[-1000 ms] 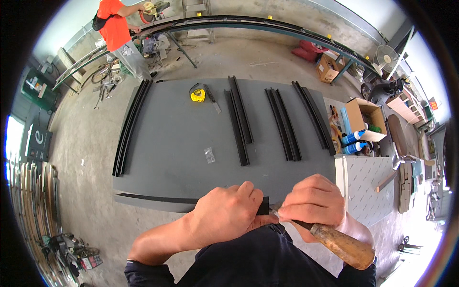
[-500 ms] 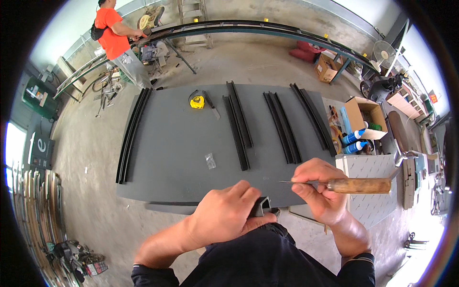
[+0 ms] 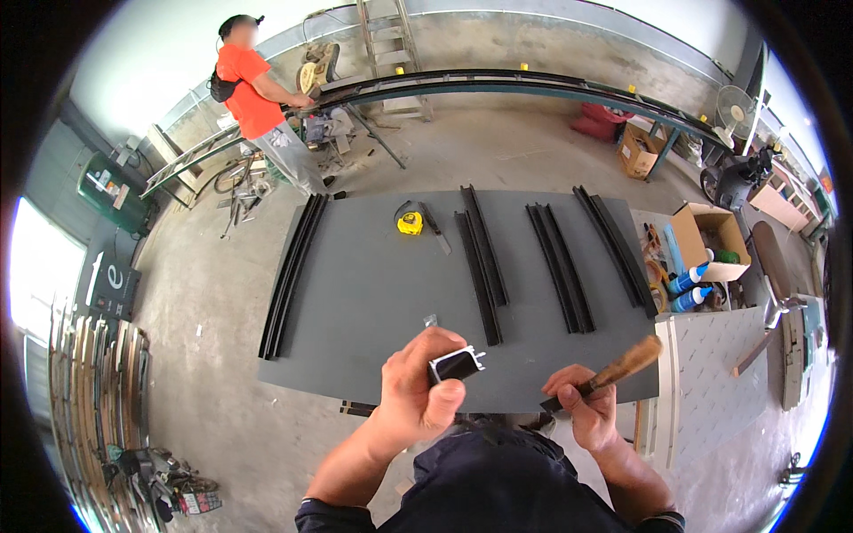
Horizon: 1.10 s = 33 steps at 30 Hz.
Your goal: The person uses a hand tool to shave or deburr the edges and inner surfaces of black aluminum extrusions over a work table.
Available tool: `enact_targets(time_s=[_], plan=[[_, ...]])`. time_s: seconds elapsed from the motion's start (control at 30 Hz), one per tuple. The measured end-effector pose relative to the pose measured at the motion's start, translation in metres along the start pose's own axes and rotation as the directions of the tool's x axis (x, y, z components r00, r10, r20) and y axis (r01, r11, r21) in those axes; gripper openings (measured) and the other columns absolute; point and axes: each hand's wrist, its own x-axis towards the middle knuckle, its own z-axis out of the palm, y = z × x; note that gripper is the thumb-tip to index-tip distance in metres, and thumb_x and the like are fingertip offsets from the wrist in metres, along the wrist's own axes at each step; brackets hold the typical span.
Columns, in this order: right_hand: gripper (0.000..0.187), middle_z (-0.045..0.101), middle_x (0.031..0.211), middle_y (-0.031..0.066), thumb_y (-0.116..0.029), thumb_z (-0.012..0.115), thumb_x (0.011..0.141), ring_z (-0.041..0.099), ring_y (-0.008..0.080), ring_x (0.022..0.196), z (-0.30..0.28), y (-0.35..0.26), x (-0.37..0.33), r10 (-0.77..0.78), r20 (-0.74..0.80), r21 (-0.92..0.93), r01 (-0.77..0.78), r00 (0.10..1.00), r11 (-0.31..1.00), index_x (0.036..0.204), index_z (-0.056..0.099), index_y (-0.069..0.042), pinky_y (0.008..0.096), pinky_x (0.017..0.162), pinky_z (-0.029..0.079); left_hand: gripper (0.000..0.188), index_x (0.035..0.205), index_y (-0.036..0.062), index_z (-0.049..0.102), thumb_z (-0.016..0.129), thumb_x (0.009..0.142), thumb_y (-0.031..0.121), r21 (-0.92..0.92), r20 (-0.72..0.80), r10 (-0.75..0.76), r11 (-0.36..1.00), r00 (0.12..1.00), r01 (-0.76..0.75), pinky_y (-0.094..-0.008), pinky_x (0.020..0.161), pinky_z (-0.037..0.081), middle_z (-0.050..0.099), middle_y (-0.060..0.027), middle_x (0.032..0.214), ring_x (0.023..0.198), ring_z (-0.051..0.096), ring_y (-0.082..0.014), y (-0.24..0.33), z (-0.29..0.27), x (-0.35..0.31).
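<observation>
Clock: read from the middle of the counter (image 3: pixel 373 302), far edge at 12.
Left hand (image 3: pixel 413 388): at 7 o'clock, over the near edge; grip closed around a held black profile (image 3: pixel 457 366), thumb on the near side.
Held profile: end raised toward the viewer at 6 o'clock, bright metal rim round a dark hollow, small lugs jutting toward 3; remaining length not traceable past the hand.
Right hand (image 3: pixel 585 410): between 4 and 5 o'clock; grip clenched on a wooden-handled tool (image 3: pixel 627 360), butt toward 2, dark metal blade (image 3: pixel 553 405) toward 8. Exact tool type unclear.
Tool to profile: well apart, no contact.
Step in hand (judged): looking over the profile's end, tool held aside.
Next move (judged): more work on that end calls for a steady left grip, the blade brought over toward 9, and the left thumb kept out of its path.
Loose profiles: black lengths at 9 (image 3: pixel 292 280), between 1 and 2 (image 3: pixel 478 280), between 2 and 3 (image 3: pixel 556 271), with another set (image 3: pixel 613 251) just beyond.
Small items: yellow tape measure (image 3: pixel 410 223) at 11; knife (image 3: pixel 435 228) just beside it, toward 12; clear packet (image 3: pixel 431 320) near the left fingers.
Surroundings: open carton (image 3: pixel 689 233) between 2 and 3; blue bottles (image 3: pixel 689 298) at 3; co-worker in orange (image 3: pixel 244 93) between 10 and 11.
</observation>
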Motion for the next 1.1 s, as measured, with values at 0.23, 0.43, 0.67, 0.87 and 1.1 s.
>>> enact_targets(time_s=[0.23, 0.43, 0.67, 0.87, 1.1], plan=[[0.023, 0.062, 0.084, 0.0037, -0.012, 0.052, 0.1, 0.051, 0.0081, 0.074, -0.019, 0.078, -0.023, 0.236, -0.154, -0.016, -0.241, 0.96, 0.97, 0.112, 0.063, 0.004, 0.0239, 0.071, 0.044, 0.065, 0.097, 0.0029, 0.053, 0.039, 0.095, 0.066, -0.536, -0.467, -0.334, 0.843, 0.819, 0.039, -0.0366, 0.055, 0.052, 0.056, -0.0081, 0.076, 0.061, 0.06, -0.0235, -0.003, -0.026, 0.023], [0.035, 0.062, 0.087, 0.0029, -0.023, 0.063, 0.094, 0.05, 0.0064, 0.071, -0.032, 0.095, -0.038, 0.298, -0.234, 0.087, -0.285, 0.925, 0.954, 0.117, 0.062, 0.002, 0.0215, 0.063, 0.039, 0.045, 0.102, 0.0052, 0.055, 0.041, 0.102, 0.048, -0.686, -0.575, -0.492, 0.726, 0.653, -0.057, -0.0366, 0.072, 0.056, 0.062, -0.0111, 0.098, 0.084, 0.064, -0.0242, -0.028, -0.087, 0.017], [0.066, 0.058, 0.076, 0.0032, -0.059, 0.067, 0.083, 0.046, 0.0086, 0.061, -0.034, 0.085, -0.043, 0.287, 0.152, 0.573, -0.321, 0.946, 0.754, 0.1, 0.062, 0.004, 0.0211, 0.051, 0.03, 0.036, 0.111, 0.001, 0.057, 0.046, 0.103, 0.034, -0.674, -0.67, -0.529, 0.728, 0.521, -0.126, -0.0346, 0.084, 0.055, 0.063, -0.0124, 0.11, 0.095, 0.063, -0.0237, -0.074, -0.101, -0.005], [0.019, 0.051, 0.061, 0.0016, -0.001, 0.07, 0.082, 0.044, 0.0098, 0.052, -0.027, 0.049, -0.028, 0.41, 0.001, 0.494, -0.357, 0.912, 0.793, 0.072, 0.055, -0.005, 0.0259, 0.048, 0.032, 0.035, 0.124, -0.0019, 0.054, 0.057, 0.099, 0.023, -0.153, -0.878, -0.305, 0.91, 0.37, 0.386, -0.0357, 0.103, 0.042, 0.059, -0.0133, 0.125, 0.115, 0.056, -0.023, -0.089, -0.101, -0.022], [0.011, 0.056, 0.064, -0.0018, -0.007, 0.074, 0.079, 0.049, 0.0068, 0.054, 0.003, 0.036, -0.01, 0.49, -0.098, 0.174, -0.469, 0.866, 0.866, 0.079, 0.064, -0.002, 0.0236, 0.048, 0.035, 0.056, 0.123, 0.0066, 0.058, 0.077, 0.073, 0.022, 0.517, 0.473, -0.045, 0.823, 0.88, -0.236, -0.0496, 0.105, 0.038, 0.054, -0.0125, 0.13, 0.125, 0.048, -0.0353, -0.025, 0.061, -0.046]])
